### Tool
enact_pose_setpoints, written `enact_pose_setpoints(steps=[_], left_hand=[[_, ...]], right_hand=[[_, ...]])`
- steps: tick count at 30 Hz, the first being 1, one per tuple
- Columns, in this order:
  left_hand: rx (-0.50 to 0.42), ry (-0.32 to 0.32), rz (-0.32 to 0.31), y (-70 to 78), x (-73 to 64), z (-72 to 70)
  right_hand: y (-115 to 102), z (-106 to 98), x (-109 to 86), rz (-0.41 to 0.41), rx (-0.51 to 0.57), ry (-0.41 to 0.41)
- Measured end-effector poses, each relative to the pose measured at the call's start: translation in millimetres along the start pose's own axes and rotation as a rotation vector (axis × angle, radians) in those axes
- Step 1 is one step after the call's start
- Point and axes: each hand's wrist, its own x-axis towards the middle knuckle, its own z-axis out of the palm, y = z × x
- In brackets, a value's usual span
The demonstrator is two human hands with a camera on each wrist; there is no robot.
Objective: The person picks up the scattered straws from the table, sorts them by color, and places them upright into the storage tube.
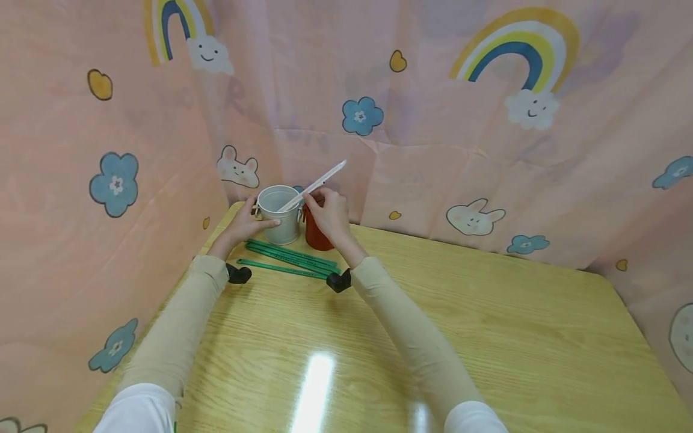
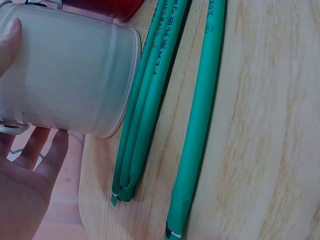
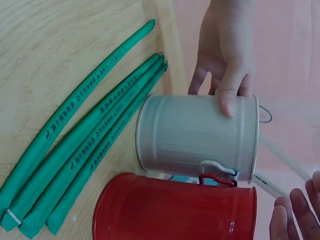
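A pale grey-white metal pail [image 1: 280, 222] stands upright on the table. My left hand [image 1: 246, 224] holds it from the left, thumb on its near side and fingers round the other side. Thin white straws [image 1: 295, 202] slant out of its mouth to the upper right. My right hand [image 1: 331, 215] pinches them above the rim; the right wrist view shows only some of its fingertips [image 3: 300, 212]. A red pail [image 3: 175, 210] stands beside the pale one, partly hidden in the head view by my right hand. Several green wrapped straws [image 2: 150, 90] lie in front of the pails.
One green wrapped straw [image 2: 197, 125] lies a little apart, nearer to me. The wooden table [image 1: 487, 313] meets a pink patterned cloth [image 1: 303, 90] behind and at the left. Both pails have wire handles on their sides.
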Motion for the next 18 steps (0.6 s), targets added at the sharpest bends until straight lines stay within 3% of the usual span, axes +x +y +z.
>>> enact_pose_setpoints(steps=[7,11,14,18], left_hand=[[0.004,0.004,0.013,-3.0,3.9,-0.4],[0.019,0.012,0.026,-25.8,15.8,-0.6],[0.026,0.020,0.035,-41.8,23.2,-0.4],[0.010,0.024,0.042,-41.4,22.9,0.2]], right_hand=[[6.9,-4.3,3.4,0.009,0.029,0.019],[10.1,-6.3,3.3,0.044,0.097,0.004],[10.8,-5.9,2.5,0.104,0.231,-0.023],[7.6,-4.9,5.6,0.247,0.493,-0.062]])
